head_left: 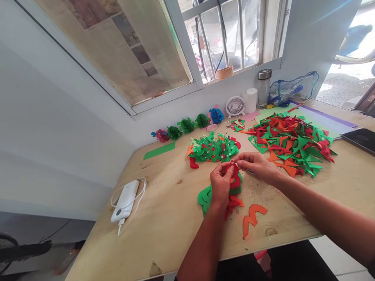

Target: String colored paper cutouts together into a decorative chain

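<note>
My left hand [222, 180] is closed on a red paper cutout [235, 171], held just above the table. At the cutout's top edge my right hand [252, 164] pinches with thumb and forefinger; whether it grips the paper or something tiny there is too small to tell. Beneath and beside the left hand lies a stack of green paper cutouts [205, 199] with rounded edges, with red and orange pieces showing. A curved orange paper piece [252, 218] rests nearer the front edge. Beyond my hands spreads a row of green and red cutouts [213, 148] bearing small white patches.
A big heap of paper scraps [293, 140] covers the right side, beside a dark phone [361, 139]. On the left lies a white power bank [125, 201] with its cable. Along the wall stand folded paper figures [186, 125], a small fan [235, 106] and a glass bottle [264, 89].
</note>
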The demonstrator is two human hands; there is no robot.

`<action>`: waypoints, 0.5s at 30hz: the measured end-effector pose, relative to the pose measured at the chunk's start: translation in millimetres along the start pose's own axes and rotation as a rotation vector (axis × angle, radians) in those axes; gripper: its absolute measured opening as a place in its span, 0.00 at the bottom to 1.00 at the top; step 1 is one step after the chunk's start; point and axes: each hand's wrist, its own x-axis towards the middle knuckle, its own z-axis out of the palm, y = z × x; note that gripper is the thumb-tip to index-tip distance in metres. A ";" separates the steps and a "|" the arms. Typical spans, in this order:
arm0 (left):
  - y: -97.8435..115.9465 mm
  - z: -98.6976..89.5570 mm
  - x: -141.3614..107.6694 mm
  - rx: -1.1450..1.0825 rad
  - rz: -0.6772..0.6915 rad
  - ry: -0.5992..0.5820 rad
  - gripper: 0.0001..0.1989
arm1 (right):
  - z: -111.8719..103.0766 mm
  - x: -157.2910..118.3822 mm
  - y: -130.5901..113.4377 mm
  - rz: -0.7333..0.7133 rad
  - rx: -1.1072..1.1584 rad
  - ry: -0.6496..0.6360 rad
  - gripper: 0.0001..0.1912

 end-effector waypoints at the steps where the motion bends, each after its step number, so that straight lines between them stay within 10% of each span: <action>1: -0.6 -0.1 0.3 -0.004 0.006 0.000 0.13 | 0.6 -0.2 -0.5 0.000 -0.005 -0.003 0.12; 15: 0.8 2.8 -0.4 -0.025 -0.029 0.089 0.13 | 4.1 -2.6 -3.5 0.004 -0.026 -0.020 0.13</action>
